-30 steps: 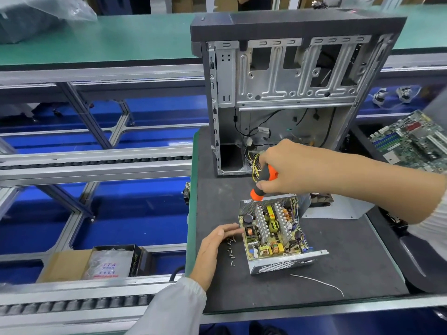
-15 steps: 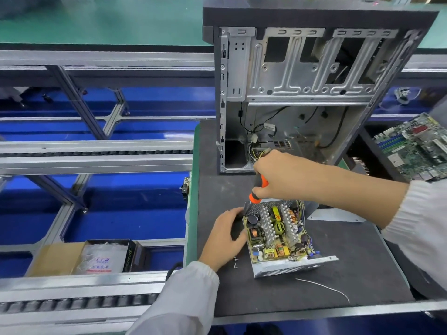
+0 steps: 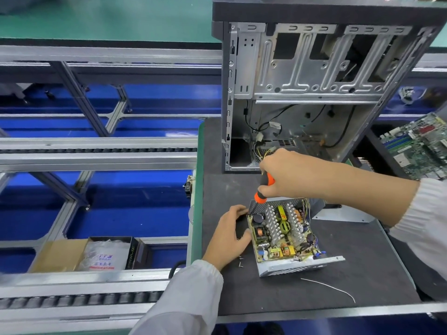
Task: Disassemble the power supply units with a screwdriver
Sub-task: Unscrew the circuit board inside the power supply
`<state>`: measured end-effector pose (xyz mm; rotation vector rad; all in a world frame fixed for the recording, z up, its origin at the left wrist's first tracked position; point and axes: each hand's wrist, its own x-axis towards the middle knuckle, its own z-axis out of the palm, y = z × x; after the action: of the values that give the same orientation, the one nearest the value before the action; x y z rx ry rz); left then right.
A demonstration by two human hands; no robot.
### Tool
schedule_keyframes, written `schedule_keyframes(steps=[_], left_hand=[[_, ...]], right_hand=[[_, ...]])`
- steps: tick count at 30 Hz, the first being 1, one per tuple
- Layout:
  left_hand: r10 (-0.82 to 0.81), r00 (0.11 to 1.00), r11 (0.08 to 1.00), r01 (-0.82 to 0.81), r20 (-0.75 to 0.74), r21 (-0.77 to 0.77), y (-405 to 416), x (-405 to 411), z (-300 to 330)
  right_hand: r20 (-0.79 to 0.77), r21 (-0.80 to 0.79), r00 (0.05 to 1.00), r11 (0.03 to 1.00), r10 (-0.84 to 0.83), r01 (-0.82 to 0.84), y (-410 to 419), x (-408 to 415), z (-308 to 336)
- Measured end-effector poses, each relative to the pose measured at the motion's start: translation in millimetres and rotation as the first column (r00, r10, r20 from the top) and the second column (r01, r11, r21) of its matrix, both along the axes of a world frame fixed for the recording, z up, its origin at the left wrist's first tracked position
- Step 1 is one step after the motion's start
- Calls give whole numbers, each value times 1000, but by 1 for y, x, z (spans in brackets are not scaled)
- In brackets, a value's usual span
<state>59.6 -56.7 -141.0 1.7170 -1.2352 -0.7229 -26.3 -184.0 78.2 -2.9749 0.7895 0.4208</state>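
Resting surface: dark grey work mat (image 3: 362,257) on a green-edged bench, conveyor rails and blue floor leftward.
Unit: opened silver power supply unit (image 3: 287,235) mid-mat, long axis near-to-far, circuit board upward.
Right hand (image 3: 287,175): grips orange-and-black screwdriver (image 3: 263,189), tip down at unit's far-left corner.
Left hand (image 3: 229,235): fingers relaxed, touching unit's left side.

Factory line setup here: dark counter (image 3: 362,274) with a green edge, aluminium conveyor rails (image 3: 96,151) off to the left over a bright blue floor (image 3: 133,213), green belt (image 3: 108,18) farther back.
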Motion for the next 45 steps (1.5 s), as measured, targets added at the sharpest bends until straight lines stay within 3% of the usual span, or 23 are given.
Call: schedule_keyframes(steps=[20,25,30,35,39,42,45], left_hand=[[-22,1000,1000,22,2,4,1,0,5],[75,963,991,-102,-259,-89,-5,11,27],[-107,909,964,-5,-402,-268,-21,27,76],[-245,901,959,172,-357,-224,-41,28,97],[-260,897,956,186,-357,-228,-45,27,99],[-241,898,954,149,-368,-261,-44,26,103],[-225,894,958,131,-387,-255,-45,29,104]], right_hand=[[15,-53,999,998,41,-40,-3,8,-8],[-102,-42,990,993,101,-106,-6,15,-3],[-211,105,940,962,270,-253,-14,3,9],[-249,64,866,900,433,-432,-15,9,10],[-154,162,932,939,329,-304,-16,3,12],[-148,-34,984,994,103,-109,-12,1,15],[-182,-205,974,964,132,-169,-6,5,11]])
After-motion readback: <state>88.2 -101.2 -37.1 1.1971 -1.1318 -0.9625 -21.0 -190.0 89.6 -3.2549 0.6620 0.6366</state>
